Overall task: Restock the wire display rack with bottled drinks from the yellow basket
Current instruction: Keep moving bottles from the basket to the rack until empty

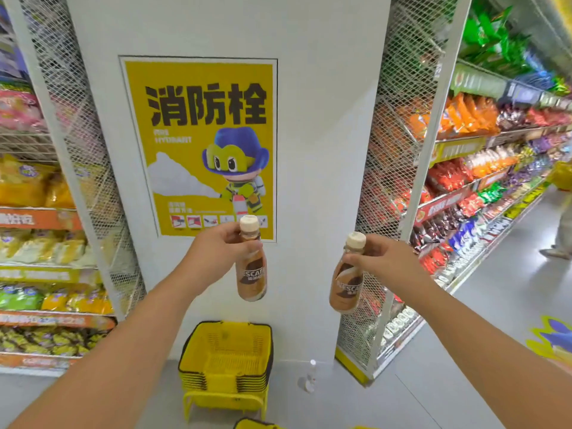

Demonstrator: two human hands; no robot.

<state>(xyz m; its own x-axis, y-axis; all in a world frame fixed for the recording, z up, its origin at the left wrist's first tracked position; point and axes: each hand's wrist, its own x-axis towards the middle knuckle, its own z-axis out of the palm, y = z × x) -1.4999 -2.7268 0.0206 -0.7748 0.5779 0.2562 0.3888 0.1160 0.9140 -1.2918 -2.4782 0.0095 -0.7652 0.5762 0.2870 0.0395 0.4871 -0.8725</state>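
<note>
My left hand [216, 247] grips the neck of a brown Nescafe coffee bottle [251, 274] with a cream cap, held upright in front of the white pillar. My right hand [382, 258] pinches the neck of a second Nescafe bottle [346, 286], which hangs tilted slightly left. Below them a stack of yellow baskets [226, 357] stands on a yellow stand by the pillar; the top basket looks empty. The rim of another yellow basket [253, 424] shows at the bottom edge. White wire mesh rack panels [399, 150] flank the pillar.
A yellow fire-hydrant poster [198, 147] hangs on the pillar. Snack shelves [464, 193] run down the right aisle, and more snack shelves [34, 243] stand at left. A small clear bottle [310, 377] stands on the floor. A person's legs [561, 239] are far right.
</note>
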